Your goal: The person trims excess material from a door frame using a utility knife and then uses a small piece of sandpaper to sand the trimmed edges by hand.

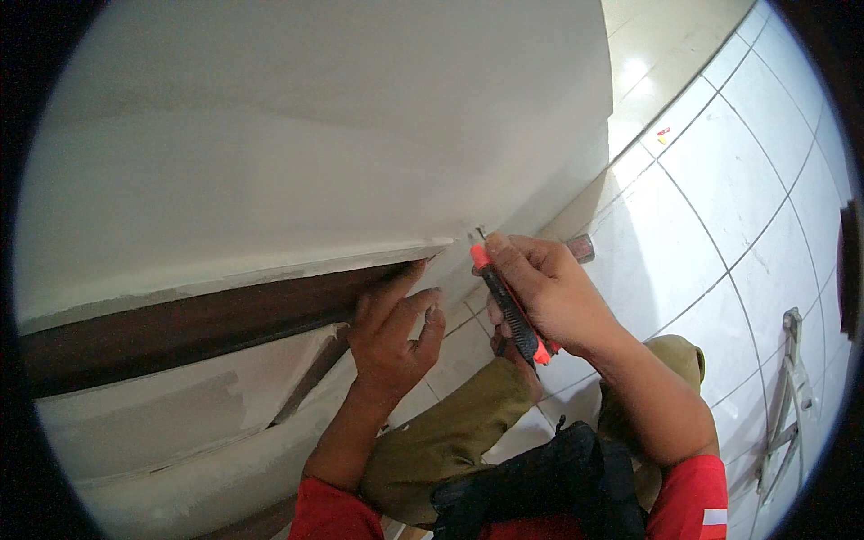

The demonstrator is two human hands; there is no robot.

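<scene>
My right hand (544, 279) grips a red-and-black tool (511, 310) with a ribbed handle; its exact kind is unclear. At the thumb tip shows a small thin metal piece (481, 232), close to the white wall (360, 171). My left hand (393, 333) holds nothing, its fingers apart. Its extended finger reaches to the end of a dark brown strip (207, 315), which runs under the white wall's lower edge. Below that strip lies a pale panel (171, 423) with grey patches.
White floor tiles (711, 189) spread to the right. A short cylinder (582, 248) lies beyond my right wrist, and a small red-and-yellow scrap (663, 136) farther off. A metal folding frame (787, 405) stands at the right. A black bag (540, 486) rests against my lap.
</scene>
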